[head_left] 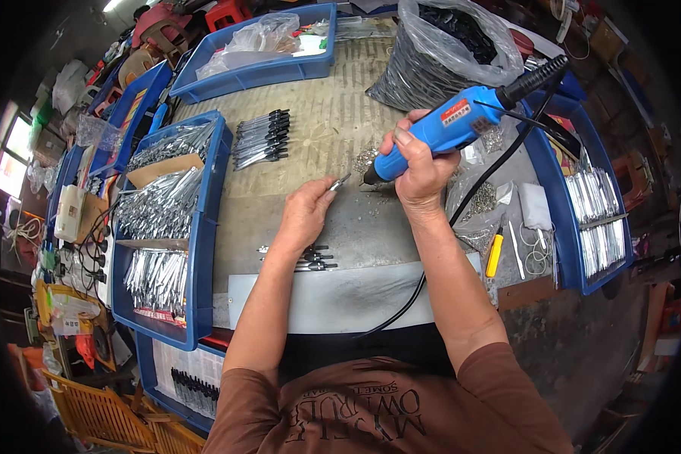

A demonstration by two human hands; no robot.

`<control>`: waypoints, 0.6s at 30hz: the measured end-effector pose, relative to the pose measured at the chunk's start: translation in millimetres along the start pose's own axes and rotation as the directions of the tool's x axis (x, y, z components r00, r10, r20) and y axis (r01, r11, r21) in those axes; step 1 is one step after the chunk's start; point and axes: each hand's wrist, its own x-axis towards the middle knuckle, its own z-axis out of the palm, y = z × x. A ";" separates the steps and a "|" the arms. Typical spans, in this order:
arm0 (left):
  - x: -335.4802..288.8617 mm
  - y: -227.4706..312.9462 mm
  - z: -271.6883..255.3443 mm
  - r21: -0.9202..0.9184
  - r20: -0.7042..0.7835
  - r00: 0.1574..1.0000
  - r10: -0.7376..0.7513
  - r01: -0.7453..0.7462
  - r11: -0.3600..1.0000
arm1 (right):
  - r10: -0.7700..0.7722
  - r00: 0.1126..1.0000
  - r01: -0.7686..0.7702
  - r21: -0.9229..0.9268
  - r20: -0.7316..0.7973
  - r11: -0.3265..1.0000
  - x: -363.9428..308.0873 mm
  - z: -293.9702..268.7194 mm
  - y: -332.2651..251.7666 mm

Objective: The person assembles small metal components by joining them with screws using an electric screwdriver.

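My right hand (425,170) is wrapped round a blue electric screwdriver (450,125), its dark tip angled down to the left and its black cable running back toward me. In my left hand (308,208) a small metal part (340,182) is pinched between thumb and fingers, its end pointing at the driver's tip; the hand hides the rest of it. Small loose screws (365,162) lie heaped just past the tip. Beyond my left hand is a neat row of silver and black rod-like parts (262,138). A few similar parts (315,261) lie beside my left forearm.
On the left stands a blue divided tray (218,189) of metal parts. A blue bin (257,76) with plastic bags and a clear sack (439,79) of black pieces sit at the back. On the right are a yellow-handled tool (495,253) and another blue tray (611,276).
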 end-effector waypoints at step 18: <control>-1.5 8.9 1.5 0.126 0.059 0.994 0.090 -0.097 0.987 | -0.018 1.000 0.019 0.042 -0.008 0.999 3.2 -0.2 -2.6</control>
